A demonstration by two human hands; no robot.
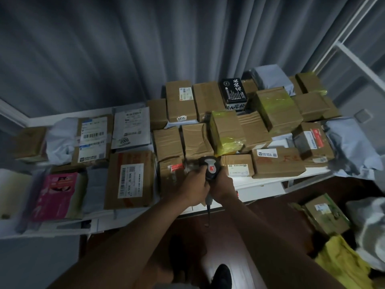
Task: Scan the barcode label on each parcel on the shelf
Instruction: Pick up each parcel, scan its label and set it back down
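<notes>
- Dark shoe [222, 275] is showing at the bottom of the view, standing on a dark reddish wooden floor [260, 236] beneath both forearms.
- Both hands are meeting over the front edge of the white shelf [260, 184] — the left hand [194, 187] and the right hand [223, 187] are each curling round the handle of a handheld barcode scanner [210, 166], whose grey and black head is pointing toward the parcels.
- Parcels are covering the shelf surface: at the left front a pink box [56, 195] is lying flat, and just beside it a brown carton [130, 180] is showing a white barcode label [130, 180] face up.
- Behind these, toward the left rear edge, a carton with a striped barcode label [92, 138] is sitting beside a white mailer marked 2005 [131, 128].
- Across the middle and right, brown cardboard boxes [195, 140] are piling up in layers — some are wearing yellow-green tape [226, 134], and a black box with white characters [233, 92] is resting near the rear edge.
- Grey plastic mailer bags [350, 142] are slumping off the right end of the shelf.
- Grey pleated curtains [125, 49] are hanging behind the shelf, filling the whole back of the room.
- On the floor to the right, another taped carton [325, 213] is lying near a yellow cloth [341, 261].
</notes>
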